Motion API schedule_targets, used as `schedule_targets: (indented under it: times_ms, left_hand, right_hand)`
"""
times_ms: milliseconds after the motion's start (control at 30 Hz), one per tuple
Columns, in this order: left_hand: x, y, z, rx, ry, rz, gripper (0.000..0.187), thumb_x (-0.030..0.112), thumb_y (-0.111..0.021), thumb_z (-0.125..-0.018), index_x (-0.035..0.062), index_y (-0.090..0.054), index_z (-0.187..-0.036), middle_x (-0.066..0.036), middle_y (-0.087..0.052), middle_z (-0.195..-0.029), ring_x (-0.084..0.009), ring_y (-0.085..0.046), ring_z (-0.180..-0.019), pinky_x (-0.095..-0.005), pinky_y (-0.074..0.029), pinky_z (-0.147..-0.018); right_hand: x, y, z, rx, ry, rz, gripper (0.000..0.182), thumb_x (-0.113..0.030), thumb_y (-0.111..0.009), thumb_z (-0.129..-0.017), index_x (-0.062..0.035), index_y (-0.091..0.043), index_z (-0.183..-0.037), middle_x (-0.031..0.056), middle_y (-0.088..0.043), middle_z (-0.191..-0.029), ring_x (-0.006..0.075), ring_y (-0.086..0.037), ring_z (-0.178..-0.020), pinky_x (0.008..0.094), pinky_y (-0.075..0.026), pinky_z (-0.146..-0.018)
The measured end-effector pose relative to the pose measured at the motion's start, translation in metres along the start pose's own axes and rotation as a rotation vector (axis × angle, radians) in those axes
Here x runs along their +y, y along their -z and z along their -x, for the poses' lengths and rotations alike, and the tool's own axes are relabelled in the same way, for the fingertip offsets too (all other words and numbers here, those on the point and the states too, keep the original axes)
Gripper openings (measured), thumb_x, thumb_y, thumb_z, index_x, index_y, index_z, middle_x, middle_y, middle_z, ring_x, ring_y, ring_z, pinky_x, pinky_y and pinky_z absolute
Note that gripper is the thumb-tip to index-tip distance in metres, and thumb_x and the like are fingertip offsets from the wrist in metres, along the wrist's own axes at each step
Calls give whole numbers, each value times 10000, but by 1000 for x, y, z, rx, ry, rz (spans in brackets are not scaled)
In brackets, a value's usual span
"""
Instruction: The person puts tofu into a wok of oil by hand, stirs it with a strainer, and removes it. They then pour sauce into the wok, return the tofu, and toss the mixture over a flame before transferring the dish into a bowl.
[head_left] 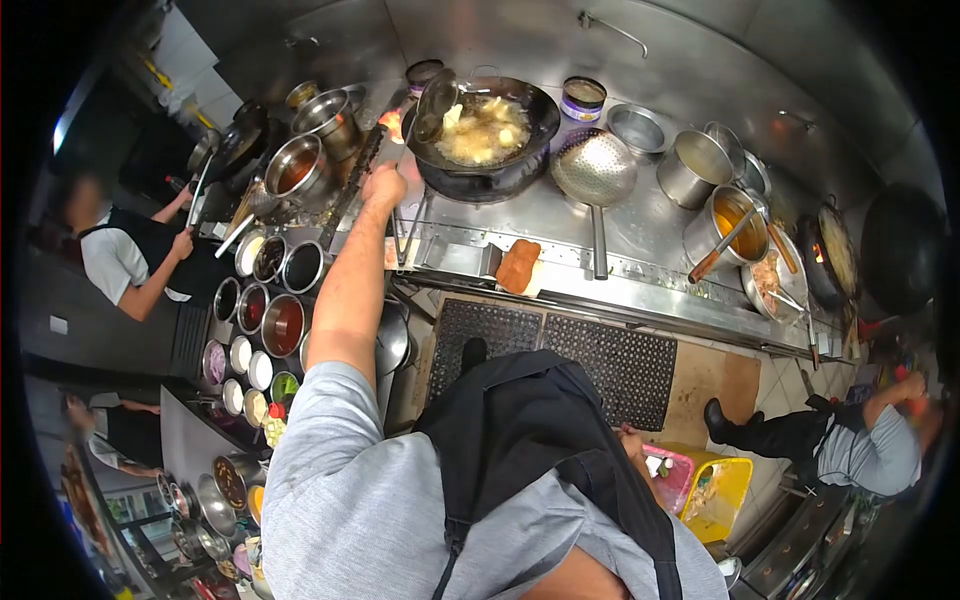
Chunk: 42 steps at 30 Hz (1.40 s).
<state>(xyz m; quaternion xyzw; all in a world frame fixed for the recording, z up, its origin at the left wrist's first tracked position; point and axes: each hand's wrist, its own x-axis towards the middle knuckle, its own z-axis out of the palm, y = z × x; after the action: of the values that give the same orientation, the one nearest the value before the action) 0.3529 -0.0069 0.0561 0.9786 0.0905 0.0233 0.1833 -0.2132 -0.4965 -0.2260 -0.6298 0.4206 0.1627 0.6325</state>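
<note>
My left hand point(383, 187) is closed around the handle of a ladle with a dark, deep bowl point(432, 112). The ladle's bowl is tipped over the left rim of a black wok point(545, 125). Bubbling oil point(470, 145) fills the wok, and pale pieces float in it; one pale piece point(453, 116) is beside the ladle's bowl. Down by my apron, my right hand point(632, 442) is mostly hidden by the cloth, and its fingers cannot be made out.
A perforated strainer point(595, 170) lies right of the wok, near a folded brown cloth point(518, 266). Pots point(694, 165) stand further right. Sauce containers point(284, 325) crowd the left. Co-workers point(130, 240) stand left and right point(870, 445). A yellow bin point(718, 500) is beside me.
</note>
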Motion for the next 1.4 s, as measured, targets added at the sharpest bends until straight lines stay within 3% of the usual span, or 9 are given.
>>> schedule_targets:
  times_ms: [100,333,567,633,667,733,1033,1233,1400]
  left_hand:
    - [14,0,8,26,39,16,481,221,-525,-821,191,-551,-1300,-178,-597,-1234,-342,-566,-1154,-431,-445,-964]
    - [15,4,34,120,9,157,470,209,-519,-820,162,-557,-1287,-181,-604,-1223,-359,-559,-1152,-422,-443,-965]
    - [-4,0,78,139,-195,311,457,77,-510,-842,109,-544,-1296,-209,-618,-1186,-307,-596,-1127,-363,-452,-946]
    - [4,11,100,75,-171,332,452,66,-510,-843,103,-546,-1293,-203,-641,-1136,-299,-621,-1065,-360,-466,-913]
    - [1,9,103,65,-181,333,457,69,-521,-844,108,-544,-1299,-189,-656,-1090,-288,-635,-1002,-358,-476,-881]
    - [1,10,112,35,-182,354,459,72,-528,-843,112,-546,-1300,-183,-660,-1065,-280,-638,-971,-353,-479,-866]
    - [11,11,120,-99,-318,337,462,86,-554,-837,147,-564,-1295,-184,-660,-1016,-275,-638,-917,-340,-487,-843]
    - [13,20,117,-212,-314,280,454,92,-540,-839,145,-554,-1290,-178,-617,-1186,-348,-587,-1099,-400,-467,-938]
    - [-36,38,108,-150,-388,310,466,88,-551,-811,160,-576,-1270,-202,-638,-1116,-377,-602,-1040,-428,-478,-897]
  right_hand:
    - [68,5,-23,139,26,111,311,-85,-541,-841,88,-597,-1093,125,-658,-839,172,-610,-638,295,-498,-567]
    - [121,31,-43,50,-37,365,418,-55,-527,-827,103,-545,-1213,128,-664,-839,194,-620,-663,283,-498,-606]
    - [91,26,-57,-29,-28,429,443,-42,-512,-824,96,-528,-1245,133,-664,-834,208,-628,-673,288,-503,-613]
    - [44,7,-45,50,21,151,445,-31,-481,-830,60,-508,-1264,143,-662,-847,226,-635,-657,293,-519,-598]
    - [-46,-18,11,43,-181,115,469,-27,-445,-846,16,-458,-1313,154,-650,-882,243,-645,-673,316,-540,-571]
    - [-61,-23,-2,2,-170,170,474,-36,-440,-858,3,-437,-1330,156,-643,-898,243,-647,-690,323,-543,-554]
    - [-43,-39,-56,-24,-197,120,453,-90,-446,-887,-60,-439,-1339,130,-627,-963,239,-646,-733,354,-513,-520]
    - [-60,-68,-32,27,-165,150,436,-74,-460,-873,-50,-475,-1309,121,-630,-898,211,-623,-697,351,-493,-525]
    - [-49,-90,-25,37,-54,189,357,-65,-520,-850,21,-556,-1195,128,-642,-943,221,-622,-785,330,-504,-687]
